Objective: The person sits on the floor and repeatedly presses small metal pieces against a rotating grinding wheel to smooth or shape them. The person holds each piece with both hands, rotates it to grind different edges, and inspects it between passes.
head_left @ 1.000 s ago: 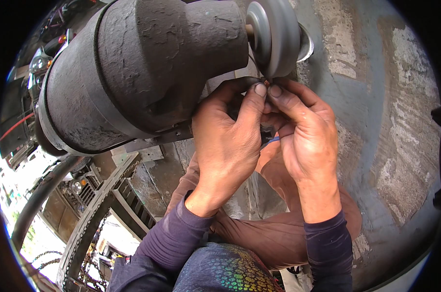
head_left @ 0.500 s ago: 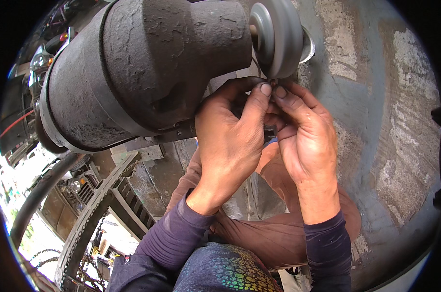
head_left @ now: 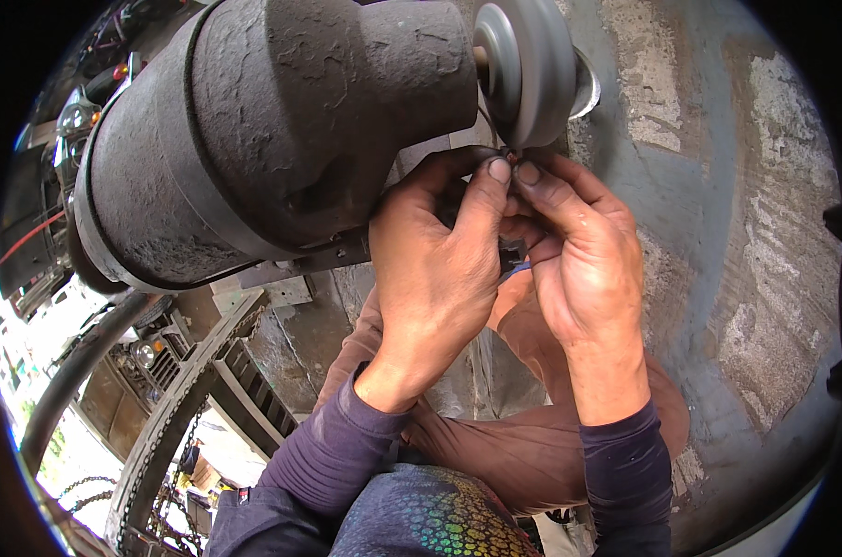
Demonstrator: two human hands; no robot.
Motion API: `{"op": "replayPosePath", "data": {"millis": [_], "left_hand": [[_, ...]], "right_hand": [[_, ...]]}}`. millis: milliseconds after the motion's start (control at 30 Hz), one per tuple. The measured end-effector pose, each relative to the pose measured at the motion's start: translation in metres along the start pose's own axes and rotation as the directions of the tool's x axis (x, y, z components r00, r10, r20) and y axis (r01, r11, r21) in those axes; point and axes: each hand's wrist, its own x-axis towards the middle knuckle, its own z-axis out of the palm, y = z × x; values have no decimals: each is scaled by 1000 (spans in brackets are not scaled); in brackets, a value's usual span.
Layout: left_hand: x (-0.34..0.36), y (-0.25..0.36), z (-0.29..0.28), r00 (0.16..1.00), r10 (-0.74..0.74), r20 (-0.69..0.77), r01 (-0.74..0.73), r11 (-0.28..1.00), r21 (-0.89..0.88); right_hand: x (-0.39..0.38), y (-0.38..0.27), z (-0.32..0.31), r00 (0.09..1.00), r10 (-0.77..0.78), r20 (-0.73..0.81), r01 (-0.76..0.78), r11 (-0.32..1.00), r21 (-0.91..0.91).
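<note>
Both of my hands meet just below a grey grinding wheel (head_left: 544,74), whose surface looks smooth and blurred. My left hand (head_left: 444,251) is closed, thumb against the fingers, and my right hand (head_left: 574,237) pinches from the other side. Between the fingertips is a tiny reddish-brown piece (head_left: 511,158), at the wheel's lower edge; its kind is too small to tell. The wheel sits on the shaft of a big dark motor (head_left: 282,121) with a crusted, rough housing. Whether the piece touches the wheel I cannot tell.
My bent leg in brown trousers (head_left: 495,455) lies under my forearms. To the left stand a metal frame (head_left: 175,399) with a hanging chain (head_left: 152,446) and a dark pipe (head_left: 77,371). A worn grey wall (head_left: 699,232) rises on the right.
Both hands have shifted very slightly to the left and up along the wheel's lower edge, carrying the tiny piece with them. The motor stays put.
</note>
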Motion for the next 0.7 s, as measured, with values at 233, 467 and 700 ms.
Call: {"op": "replayPosePath", "data": {"millis": [233,467,700], "left_hand": [[-1,-2,-2,1000,3,0,-3,1000,-10],[-6,-2,-2,999,22,-23,-21,999,27],[-15,0,-20,998,-1,64,-2,998,55]], "right_hand": [[1,0,2,1000,-4,-7,4,1000,-22],[-1,-2,6,1000,1,-8,-1,995,-101],[-10,-23,7,999,19,49,3,908,-419]]}}
